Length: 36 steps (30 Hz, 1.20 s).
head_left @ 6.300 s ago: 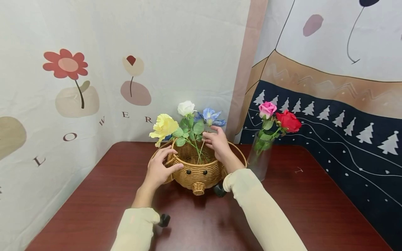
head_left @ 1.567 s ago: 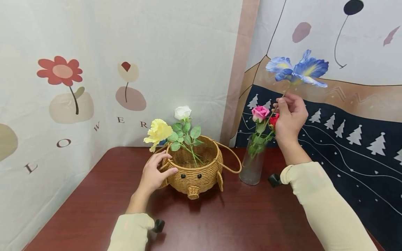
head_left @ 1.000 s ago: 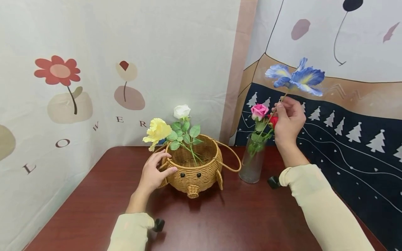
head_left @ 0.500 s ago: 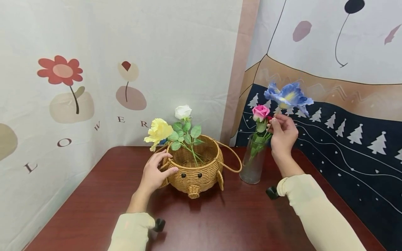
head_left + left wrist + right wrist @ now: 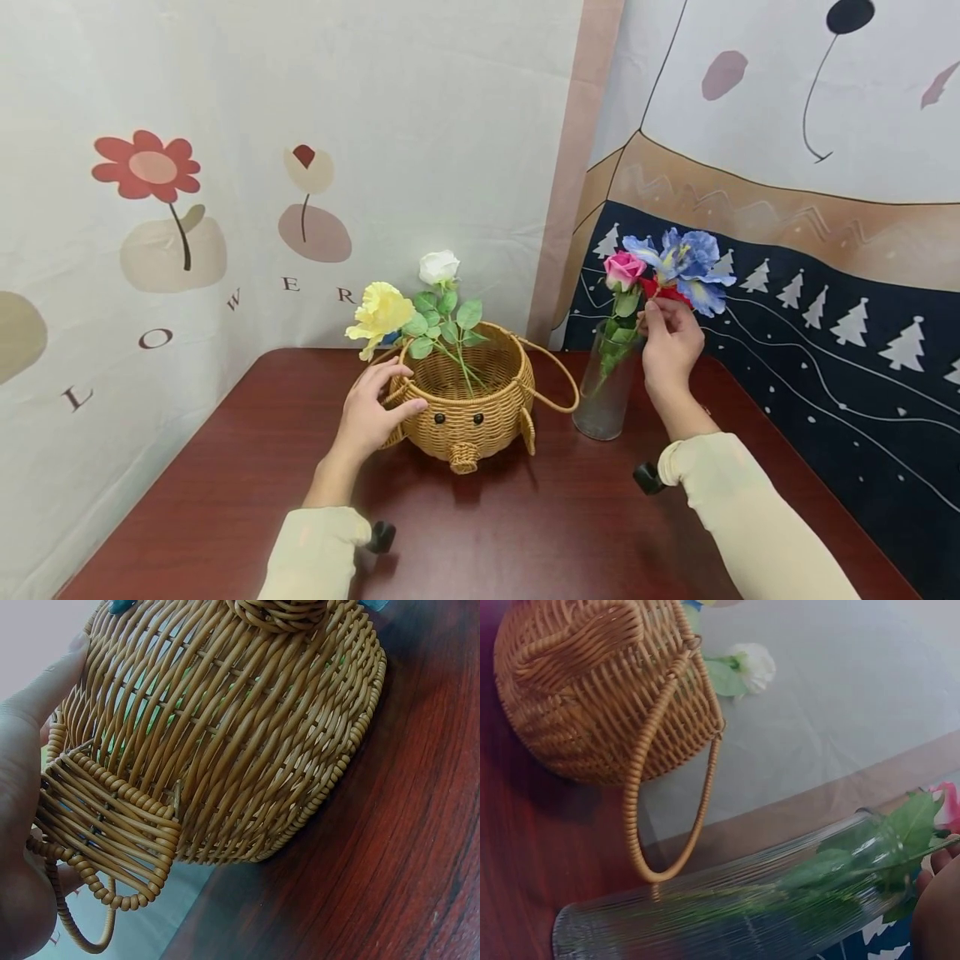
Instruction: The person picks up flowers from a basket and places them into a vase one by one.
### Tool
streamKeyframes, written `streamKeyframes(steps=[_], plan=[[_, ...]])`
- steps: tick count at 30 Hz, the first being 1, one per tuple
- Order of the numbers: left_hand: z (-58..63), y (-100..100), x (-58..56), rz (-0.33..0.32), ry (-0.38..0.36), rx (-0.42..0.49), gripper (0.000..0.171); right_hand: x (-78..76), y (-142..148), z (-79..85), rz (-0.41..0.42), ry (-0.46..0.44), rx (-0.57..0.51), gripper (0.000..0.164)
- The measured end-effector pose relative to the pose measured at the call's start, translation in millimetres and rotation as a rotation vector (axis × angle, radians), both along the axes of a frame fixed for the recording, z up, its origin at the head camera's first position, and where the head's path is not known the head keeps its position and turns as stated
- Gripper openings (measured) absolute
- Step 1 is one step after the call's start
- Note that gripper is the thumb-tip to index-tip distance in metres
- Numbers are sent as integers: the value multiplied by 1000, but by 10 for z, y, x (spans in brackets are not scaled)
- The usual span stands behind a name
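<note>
Toward the far right corner of the desk (image 5: 517, 533), reaching forward and slightly inward with the right arm (image 5: 750, 517), ending in a raised right hand (image 5: 671, 346), thumb and fingers pinched on the stem of the blue flower (image 5: 690, 258), just beside the mouth of the vase (image 5: 600, 408). Toward the middle of the far edge, reaching forward and a little to the right with the left arm (image 5: 318, 533); with the left hand (image 5: 367, 412), gripping the basket (image 5: 480, 435) at its left side, thumb along the front wall, fingers round behind the left ear (image 5: 112, 829).

Near the middle of the far edge, upright, round and open at the top: the basket, with trunk (image 5: 463, 457) toward the near edge and handle (image 5: 633, 817) slumped out toward the vase. To its right, upright with long axis vertical: the vase.

Above the vase, the blue flower, bloom up and leaning toward the right edge, stem slanting down and left; hard to tell its lower end among the other stems. Below that bloom, partly hidden, the red rose (image 5: 667, 292); just left, bloom upward, the pink rose (image 5: 624, 271).

Out of the basket, leaning toward the left edge, the yellow flower (image 5: 381, 313); beside it, pointing up, the white rose (image 5: 438, 267).
</note>
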<state>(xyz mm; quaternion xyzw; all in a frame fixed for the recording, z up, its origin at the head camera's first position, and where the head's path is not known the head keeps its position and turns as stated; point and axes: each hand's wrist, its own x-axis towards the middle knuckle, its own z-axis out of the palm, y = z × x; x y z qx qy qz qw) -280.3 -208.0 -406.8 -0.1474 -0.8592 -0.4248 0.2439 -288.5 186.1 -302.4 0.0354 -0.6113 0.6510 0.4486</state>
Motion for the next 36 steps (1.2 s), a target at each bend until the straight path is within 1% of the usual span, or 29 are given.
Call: streamKeyframes(steps=[3, 6, 8, 11, 14, 18, 20, 26, 32, 36], plan=[[-3, 1, -2, 0, -1, -2, 49, 10, -2, -42, -39, -46, 10, 20], [-9, -3, -3, 1, -1, -1, 50, -110, 64, -162, -87, -103, 13, 22], [-11, -7, 1, 3, -5, 1, 50, -149, 87, -204, -102, -130, 7, 25], [-18, -12, 3, 5, -11, 3, 50, -171, 103, -237, -121, -150, -4, 27], [-19, -12, 7, 4, -12, 6, 50, -185, 121, -262, -124, -147, -30, 25], [-15, -10, 13, 7, -8, 5, 49, -200, 146, -279, -100, -176, -93, 17], [-16, -10, 9, 9, -8, -1, 49, -208, 157, -279, -93, -196, -119, 15], [-19, -7, -3, 8, -6, -8, 49, -259, 169, -261, -84, -237, -129, 25], [-7, -5, -3, 4, -1, 4, 49, -343, 185, -200, -45, -277, -146, 18], [-11, 1, -14, 2, 4, 5, 49, -369, 196, -182, -4, -310, -170, 23]])
